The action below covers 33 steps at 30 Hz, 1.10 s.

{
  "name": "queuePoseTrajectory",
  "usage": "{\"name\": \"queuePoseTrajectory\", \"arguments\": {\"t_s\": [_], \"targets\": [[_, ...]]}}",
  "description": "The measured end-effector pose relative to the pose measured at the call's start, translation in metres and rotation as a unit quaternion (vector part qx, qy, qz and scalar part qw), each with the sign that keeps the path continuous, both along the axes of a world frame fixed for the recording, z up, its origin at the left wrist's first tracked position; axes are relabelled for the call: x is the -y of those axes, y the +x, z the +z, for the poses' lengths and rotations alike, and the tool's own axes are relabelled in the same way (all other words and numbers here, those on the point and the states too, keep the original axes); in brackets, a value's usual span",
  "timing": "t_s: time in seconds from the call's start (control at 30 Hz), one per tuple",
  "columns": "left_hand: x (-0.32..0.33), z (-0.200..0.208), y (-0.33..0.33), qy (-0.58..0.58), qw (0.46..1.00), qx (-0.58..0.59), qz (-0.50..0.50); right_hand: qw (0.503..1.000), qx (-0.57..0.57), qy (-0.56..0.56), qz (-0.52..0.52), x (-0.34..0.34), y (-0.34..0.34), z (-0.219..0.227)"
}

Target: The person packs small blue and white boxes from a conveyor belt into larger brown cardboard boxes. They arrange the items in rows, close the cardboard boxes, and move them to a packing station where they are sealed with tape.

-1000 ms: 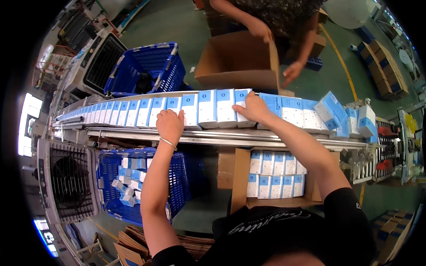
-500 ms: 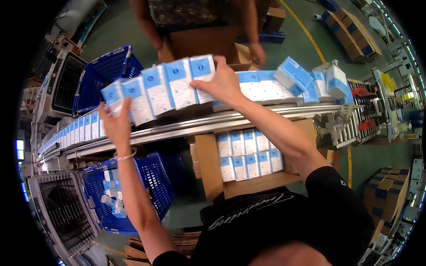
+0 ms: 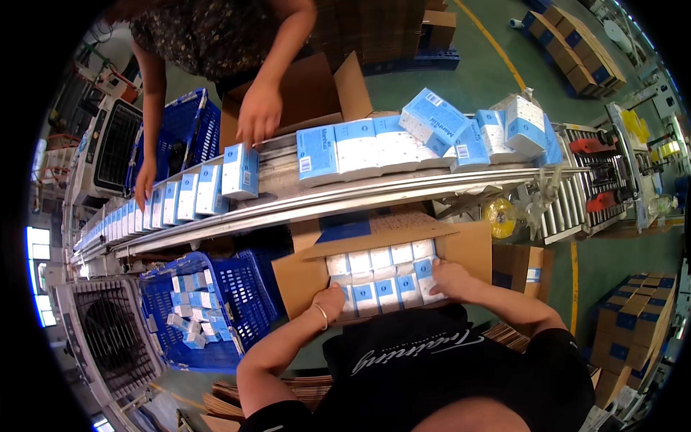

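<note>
My left hand point(image 3: 330, 302) and my right hand point(image 3: 450, 279) press from the two ends on a row of blue-and-white tissue packs point(image 3: 386, 292), squeezing it between them. This row sits inside the open cardboard box point(image 3: 295, 277) in front of me, at its near side. Behind it, more white packs point(image 3: 381, 258) stand in the same box. Both hands are closed around the row's ends, and some fingers are hidden between the packs and the box walls. Above the box runs a metal conveyor point(image 3: 281, 173) with more packs, including a loose pack point(image 3: 434, 121) lying tilted on others.
Across the conveyor a co-worker's hand point(image 3: 259, 111) touches a standing pack, beside another open box point(image 3: 353, 83). A blue crate point(image 3: 245, 309) with loose packs stands at left; another blue crate point(image 3: 205, 119) is behind the conveyor. Stacked cartons point(image 3: 630, 317) stand at right.
My hands have come down from the conveyor to the box, with a row of packs now between them inside it. The box looks shifted and fuller. The co-worker has moved left, hands over the conveyor.
</note>
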State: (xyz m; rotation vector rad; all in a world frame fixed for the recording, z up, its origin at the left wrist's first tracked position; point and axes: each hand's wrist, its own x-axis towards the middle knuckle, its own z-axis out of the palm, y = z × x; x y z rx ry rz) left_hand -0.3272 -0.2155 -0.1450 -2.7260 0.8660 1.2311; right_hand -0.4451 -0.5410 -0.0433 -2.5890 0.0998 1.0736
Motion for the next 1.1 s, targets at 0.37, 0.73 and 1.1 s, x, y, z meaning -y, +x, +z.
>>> {"name": "queuePoseTrajectory", "arguments": {"t_s": [0.37,0.73,1.1], "targets": [[0.152,0.200,0.124,-0.406,0.853,0.328,0.031,0.966,-0.024,-0.115,0.231,0.008,0.034,0.029],[0.123,0.136,0.214,-0.524,0.790,0.061,0.313,0.874,0.469,-0.113,0.059,-0.002,0.244,0.063],[-0.082,0.155,0.299,-0.309,0.844,0.345,0.269,0.789,0.417,0.413,-0.181,-0.191,0.343,0.031]]}}
